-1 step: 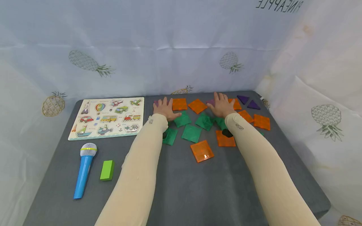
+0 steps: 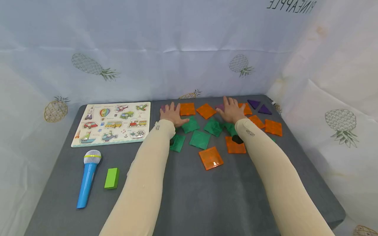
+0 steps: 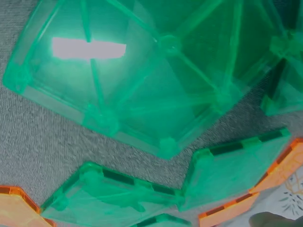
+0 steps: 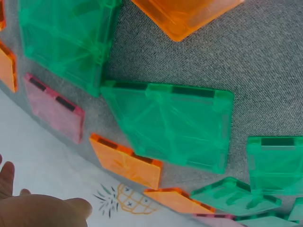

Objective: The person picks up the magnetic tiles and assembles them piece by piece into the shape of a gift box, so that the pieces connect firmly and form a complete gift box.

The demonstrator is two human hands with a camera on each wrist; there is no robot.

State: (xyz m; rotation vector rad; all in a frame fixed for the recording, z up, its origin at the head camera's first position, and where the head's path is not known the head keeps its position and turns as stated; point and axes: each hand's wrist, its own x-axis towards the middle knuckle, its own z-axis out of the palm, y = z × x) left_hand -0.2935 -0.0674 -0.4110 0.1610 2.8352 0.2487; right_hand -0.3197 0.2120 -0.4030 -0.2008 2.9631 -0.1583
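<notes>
1. Head view: left hand [image 2: 172, 115] is showing spread fingers near the table's [image 2: 206, 203] far edge, partly covering a pink tile [image 2: 163, 107].
2. Right hand [image 2: 232, 110], also spread, is partly hiding an orange tile [image 2: 248, 108].
3. Green tiles [image 2: 199, 140] are lying between the sleeves [image 2: 147, 183], which are blocking some.
4. Purple triangles [image 2: 264, 110] are lying near the far right corner; puzzle board [image 2: 125, 122], microphone [image 2: 88, 180] and green block [image 2: 111, 178] are occupying the left side.
</notes>
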